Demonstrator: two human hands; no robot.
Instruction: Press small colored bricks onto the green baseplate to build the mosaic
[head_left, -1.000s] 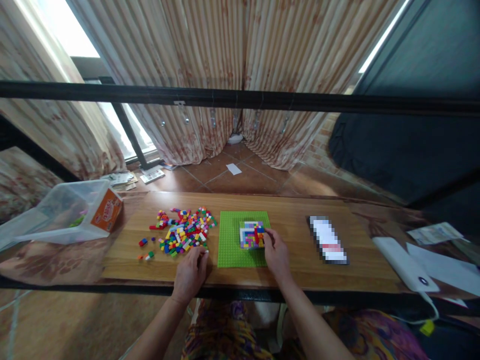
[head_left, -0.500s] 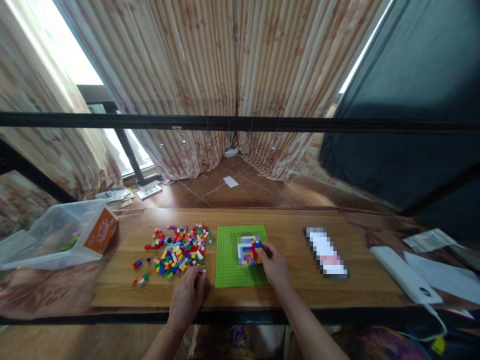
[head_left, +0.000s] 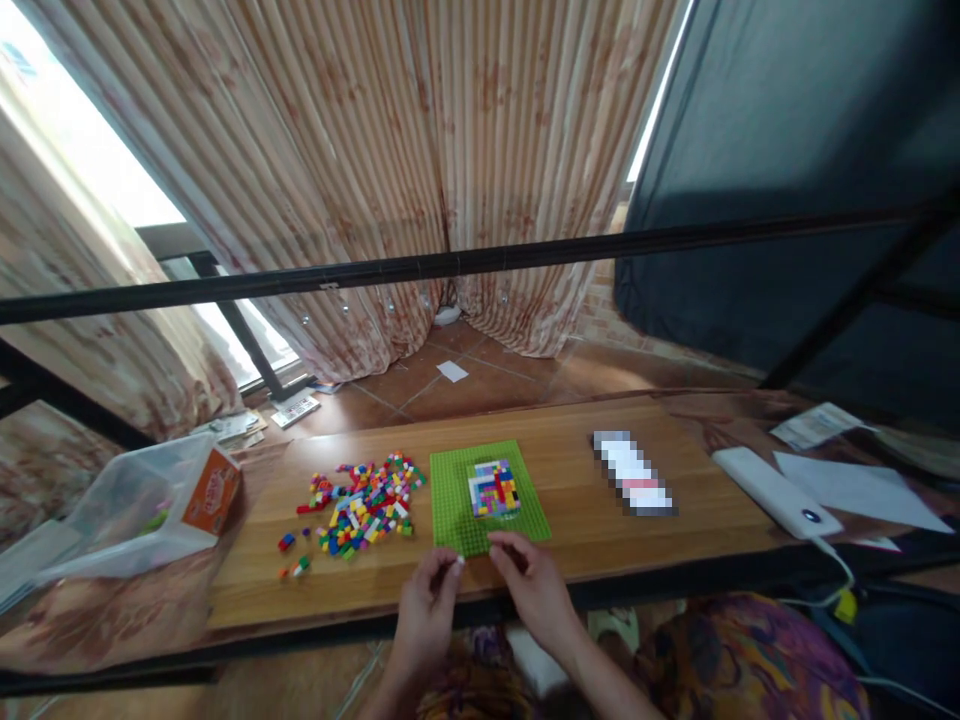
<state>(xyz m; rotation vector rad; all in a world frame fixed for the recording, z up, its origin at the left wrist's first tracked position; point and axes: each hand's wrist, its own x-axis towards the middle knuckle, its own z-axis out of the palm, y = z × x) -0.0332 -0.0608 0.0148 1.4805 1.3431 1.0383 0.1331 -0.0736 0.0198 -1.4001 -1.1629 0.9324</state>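
My left hand (head_left: 430,592) is at the front edge of the table, left of centre. Its thumb and forefinger are closed on a small white brick (head_left: 460,561). Close by on the right, my right hand (head_left: 536,585) hovers at the near edge of the green baseplate (head_left: 450,520). Its fingers are slightly apart, and nothing shows between them. On the baseplate stands a square build of bricks (head_left: 495,488) in white, lilac, red, blue, yellow and orange. Left of the plate lies a loose pile of coloured bricks (head_left: 367,508).
A clear plastic box (head_left: 142,500) with an orange label stands at the far left. To the right lie a blurred-out phone (head_left: 634,472), a white power strip or similar device (head_left: 776,492) with a cable, and papers (head_left: 862,490). A black bar (head_left: 450,264) crosses beyond the table.
My right hand has drawn back from the brick build towards me. My left hand has moved right, away from the pile, with the white brick. The view has tilted and shifted.
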